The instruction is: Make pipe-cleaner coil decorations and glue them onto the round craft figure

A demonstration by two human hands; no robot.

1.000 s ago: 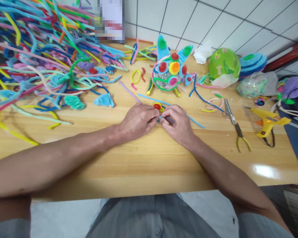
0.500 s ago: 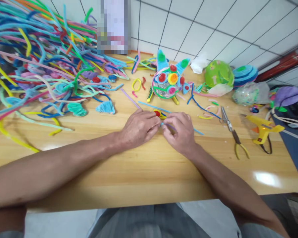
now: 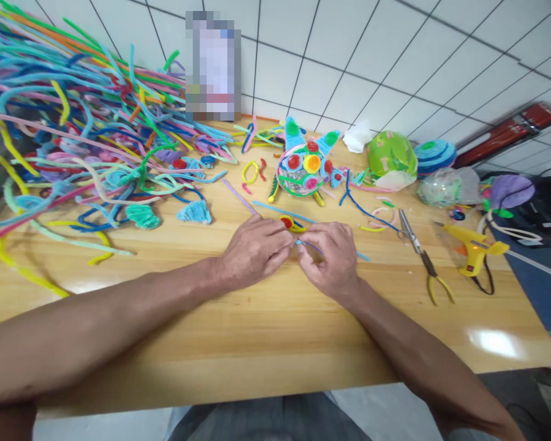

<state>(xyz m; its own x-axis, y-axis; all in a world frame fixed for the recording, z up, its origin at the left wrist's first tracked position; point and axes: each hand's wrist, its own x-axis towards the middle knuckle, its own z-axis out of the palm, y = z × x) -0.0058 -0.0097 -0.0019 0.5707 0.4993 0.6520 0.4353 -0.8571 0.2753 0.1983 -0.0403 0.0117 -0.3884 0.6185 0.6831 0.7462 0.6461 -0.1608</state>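
Side by side over the wooden table, my left hand [image 3: 259,252] and my right hand [image 3: 334,262] pinch a pipe cleaner between their fingertips. A small light-blue bit [image 3: 299,242] shows at the pinch, and a purple stretch [image 3: 316,248] passes under my right fingers. A purple pipe cleaner end [image 3: 239,196] sticks out beyond my left hand; whether it is the same piece is hidden. Just behind my fingers lies a coiled red, yellow and blue piece [image 3: 292,223]. A light-blue pipe cleaner [image 3: 280,211] runs behind both hands. Farther back stands a horned pipe-cleaner figure [image 3: 305,168].
A large heap of pipe cleaners [image 3: 87,135] covers the left side. On the right are scissors [image 3: 409,231], yellow-handled pliers [image 3: 434,278] and a yellow glue gun [image 3: 472,245]. A green rounded object [image 3: 392,158] stands near the tiled wall [image 3: 349,67].
The view has tipped upward a little, so the table's things sit lower in the picture. Both hands keep nearly the same pinch, with only slight finger movement.
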